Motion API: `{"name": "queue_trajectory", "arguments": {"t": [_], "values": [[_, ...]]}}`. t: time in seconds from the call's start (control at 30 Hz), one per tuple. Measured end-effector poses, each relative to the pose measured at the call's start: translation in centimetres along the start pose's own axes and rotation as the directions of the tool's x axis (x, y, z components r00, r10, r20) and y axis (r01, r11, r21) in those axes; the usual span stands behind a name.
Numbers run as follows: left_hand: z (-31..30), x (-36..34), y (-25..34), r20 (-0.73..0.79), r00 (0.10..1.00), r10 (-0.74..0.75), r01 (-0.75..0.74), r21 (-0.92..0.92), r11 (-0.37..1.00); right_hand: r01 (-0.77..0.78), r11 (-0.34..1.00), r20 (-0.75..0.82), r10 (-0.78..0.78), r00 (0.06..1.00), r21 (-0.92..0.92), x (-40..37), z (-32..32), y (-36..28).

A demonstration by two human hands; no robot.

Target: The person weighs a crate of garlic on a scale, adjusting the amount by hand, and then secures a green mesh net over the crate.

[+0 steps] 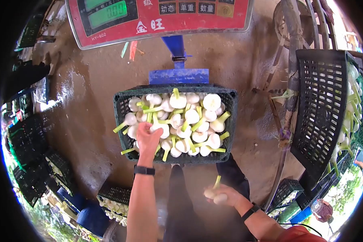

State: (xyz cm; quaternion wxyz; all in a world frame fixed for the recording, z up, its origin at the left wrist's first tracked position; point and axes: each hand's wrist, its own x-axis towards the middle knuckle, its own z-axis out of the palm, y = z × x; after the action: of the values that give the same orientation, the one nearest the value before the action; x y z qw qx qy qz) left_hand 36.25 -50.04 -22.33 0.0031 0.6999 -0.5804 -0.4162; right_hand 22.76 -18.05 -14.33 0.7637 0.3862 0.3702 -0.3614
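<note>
A black plastic crate [116, 117] full of white garlic bulbs [211, 102] with short green stems sits below the scale. Over its left part, my left hand [147, 139] is closed round a garlic bulb [160, 130] among the others; part of its grip is hidden. My right hand [230, 196] is outside the crate, nearer my body on the right. It holds garlic, with two pale bulbs showing and one green stem [218, 181] pointing up.
A red scale panel [189, 25] on a blue post [174, 46] stands behind the crate. At right, a tilted black crate [322, 105] of garlic rests by wooden poles [295, 36]. Another garlic crate [117, 195] is at lower left, with dark crates [28, 137] stacked beyond.
</note>
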Motion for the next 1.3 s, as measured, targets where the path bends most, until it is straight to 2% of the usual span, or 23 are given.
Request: {"name": "queue_trajectory", "arguments": {"t": [0.03, 0.13, 0.2, 0.27, 0.33, 0.4, 0.6, 0.67, 0.73, 0.8, 0.87, 0.9, 0.93, 1.0, 1.03, 1.07, 1.13, 1.17, 1.2, 1.3], "values": [[-0.8, -1.0, -0.7, 0.036, 0.999, -0.021, 0.023, -0.060, 0.998, 0.050, 0.995, 0.030, -0.048, 0.998, -0.086, -0.2, 0.1, 0.0], [-1.4, -4.4, -2.2, 0.053, 0.999, -0.013, 0.020, -0.140, 0.990, 0.086, 0.993, 0.022, -0.084, 0.996, -0.079, -0.3, 0.5, 0.1], [-0.7, -5.9, -3.8, -0.062, 0.991, 0.122, -0.125, -0.056, 0.991, 0.137, 0.981, 0.027, -0.135, 0.991, -0.139, 0.0, 0.4, 0.2], [0.1, -6.3, -4.8, -0.067, 0.988, 0.138, -0.142, -0.048, 0.989, -0.035, 0.973, 0.012, 0.034, 0.999, 0.226, 0.1, 0.4, -0.3], [0.7, -6.4, -5.7, -0.061, 0.954, 0.293, -0.260, 0.315, 0.913, -0.038, 0.975, 0.006, 0.038, 0.999, 0.220, 0.2, 0.5, -0.3], [1.2, -6.4, -5.8, -0.069, 0.952, 0.298, -0.265, 0.300, 0.916, -0.044, 0.976, 0.000, 0.045, 0.999, 0.214, 0.3, 0.4, -0.2], [0.8, -5.3, -5.4, -0.055, 0.939, 0.338, -0.287, 0.415, 0.864, -0.053, 0.979, -0.014, 0.057, 0.998, 0.198, 1.0, -0.3, 0.2], [1.3, -5.5, -5.3, -0.047, 0.945, 0.323, -0.270, 0.441, 0.856, -0.036, 0.987, 0.067, 0.025, 0.997, 0.159, 1.3, -1.1, 0.5], [1.7, -5.4, -5.8, -0.102, 0.929, 0.355, -0.265, 0.486, 0.833, -0.034, 0.990, 0.071, 0.024, 0.997, 0.136, 1.2, -1.0, 0.4], [1.2, -5.4, -6.1, -0.102, 0.933, 0.345, -0.260, 0.470, 0.843, -0.016, 0.994, 0.065, 0.009, 0.998, 0.107, 1.0, -0.5, 0.0], [0.2, -5.7, -6.3, -0.019, 0.952, 0.304, -0.281, 0.328, 0.902, -0.029, 0.983, 0.039, 0.022, 0.999, 0.181, 0.8, 0.1, -0.2], [-0.2, -5.8, -6.7, -0.050, 0.962, 0.267, -0.249, 0.230, 0.941, -0.027, 0.983, 0.040, 0.020, 0.999, 0.183, 0.9, 0.2, -0.1], [-0.4, -5.9, -7.1, -0.047, 0.963, 0.265, -0.247, 0.232, 0.941, -0.035, 0.981, 0.046, 0.026, 0.999, 0.189, 0.9, 0.1, 0.1], [-1.5, -6.3, -5.6, -0.264, 0.962, 0.065, -0.048, 0.069, 0.996, -0.052, 0.979, 0.050, 0.043, 0.998, 0.200, 1.1, -0.5, 0.4], [-1.4, -5.8, -6.7, -0.334, 0.936, 0.108, -0.075, 0.110, 0.991, -0.043, 0.986, 0.056, 0.035, 0.998, 0.161, 1.3, -0.9, 0.6], [-1.2, -5.6, -6.7, -0.333, 0.937, 0.103, -0.070, 0.110, 0.991, -0.032, 0.992, 0.061, 0.025, 0.998, 0.122, 1.3, -1.1, 0.6], [-0.6, -4.8, -6.5, -0.412, 0.911, -0.001, 0.015, 0.029, 0.999, -0.030, 0.992, 0.052, 0.024, 0.998, 0.119, 1.2, -1.1, 0.5], [-0.8, -3.9, -7.7, -0.406, 0.913, 0.031, 0.026, 0.136, 0.990, -0.025, 0.993, 0.045, 0.020, 0.999, 0.116, 1.1, -1.1, 0.6], [-1.1, -3.0, -8.8, -0.401, 0.916, 0.027, 0.030, 0.134, 0.990, -0.026, 0.993, 0.038, 0.021, 0.999, 0.118, 1.0, -1.2, 0.8], [-1.7, -1.2, -9.7, -0.392, 0.917, -0.070, 0.078, 0.005, 0.997, -0.019, 0.988, 0.060, 0.010, 0.998, 0.153, 1.0, -1.3, 0.4]]}}
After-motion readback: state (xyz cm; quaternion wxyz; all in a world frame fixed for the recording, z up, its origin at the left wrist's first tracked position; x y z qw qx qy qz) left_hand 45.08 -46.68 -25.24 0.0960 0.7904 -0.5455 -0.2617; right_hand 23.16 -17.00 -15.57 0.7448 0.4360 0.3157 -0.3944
